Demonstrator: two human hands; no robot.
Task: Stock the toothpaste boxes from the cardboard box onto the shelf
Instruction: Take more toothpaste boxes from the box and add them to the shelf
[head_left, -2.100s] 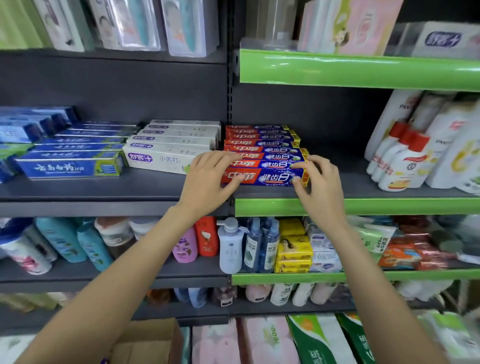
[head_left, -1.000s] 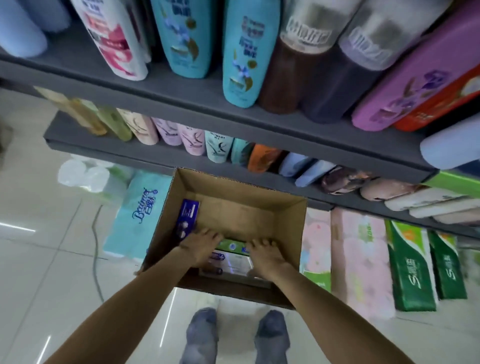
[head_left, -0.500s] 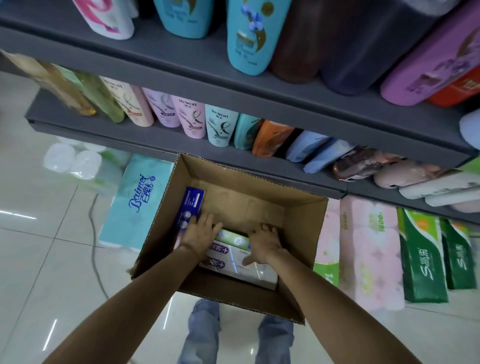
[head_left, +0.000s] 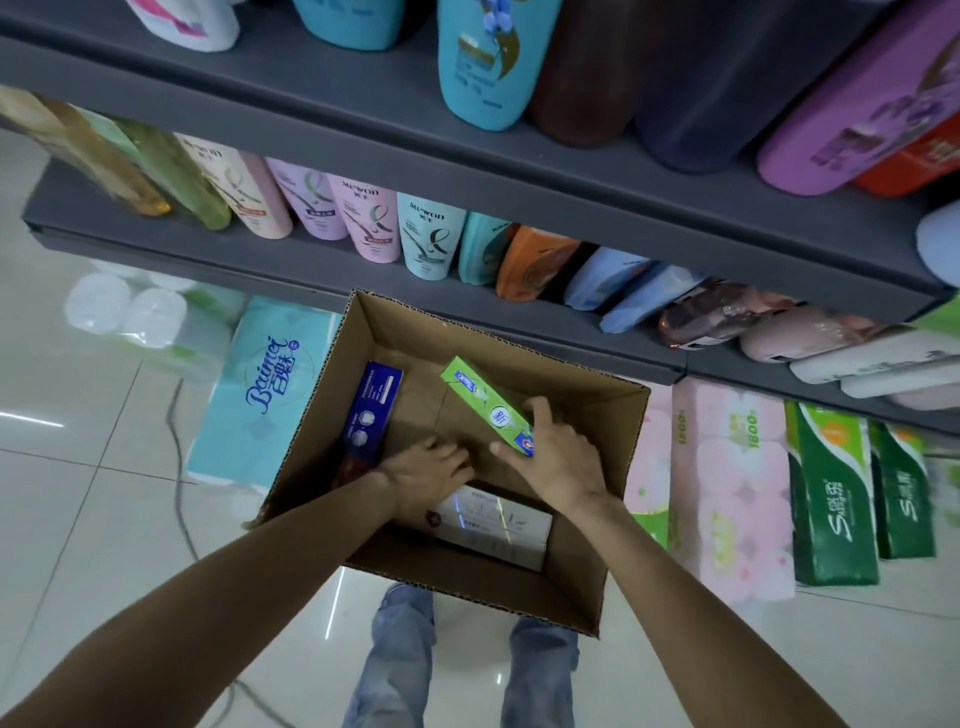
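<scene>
Both hands were down inside the cardboard box (head_left: 613, 467), which sat on the floor below the lower shelf (head_left: 363, 260).

Right hand (head_left: 558, 457) pinched the green toothpaste box (head_left: 485, 402) at its near end, thumb on the far side and fingers curled on the near side. From that grip the carton's long axis ran toward 10 o'clock, free end tilted up and clear of the box floor. Most of its length lay ahead and left of the hand, so it would swing wide on any turn of the wrist.

Left hand (head_left: 428, 470) lay low in the box, fingers curled downward near the white toothpaste boxes (head_left: 493, 522). Whether it gripped one or only rested there could not be told; its fingertips were hidden.

White cartons lay flat along the near wall, long axis roughly 10 to 4 o'clock, directly under the left wrist and at 6 o'clock from the right hand. Blue toothpaste box (head_left: 371, 410) leaned against the left wall, long axis about 12 to 6 o'clock, at 10 o'clock from the left hand and well nearer to it than to the right.

Judgement: the green carton was the one ready to go up; lift should follow its long axis so the free end clears the box's far rim and the shelf edge above it.
</scene>
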